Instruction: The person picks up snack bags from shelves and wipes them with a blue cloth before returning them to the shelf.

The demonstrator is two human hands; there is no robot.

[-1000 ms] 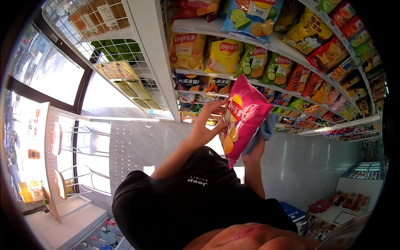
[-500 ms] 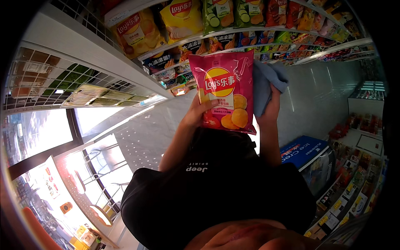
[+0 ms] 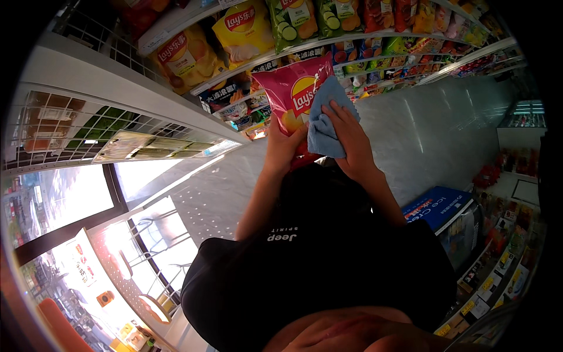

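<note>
Upright in front of my chest is a magenta bag of potato chips (image 3: 282, 88) with a round yellow and red emblem. My left hand (image 3: 285, 144) grips its lower left side, thumb across the front. Against the right part of its front lies a folded blue cloth (image 3: 328, 120), covering much of the printing. My right hand (image 3: 350, 132) holds the cloth from the right, fingers laid over it and pressed to the bag.
Beyond the bag, shelves carry yellow chip bags (image 3: 243, 32), green chip bags (image 3: 293, 23) and other snacks. A white wire rack (image 3: 76, 120) stands at left. To the right are a blue ice cream freezer (image 3: 437, 208) and stocked shelves along a grey floor (image 3: 404, 129).
My right hand has brought the cloth left, from beside the bag onto its front. The bag has tilted and shifted slightly left and up.
</note>
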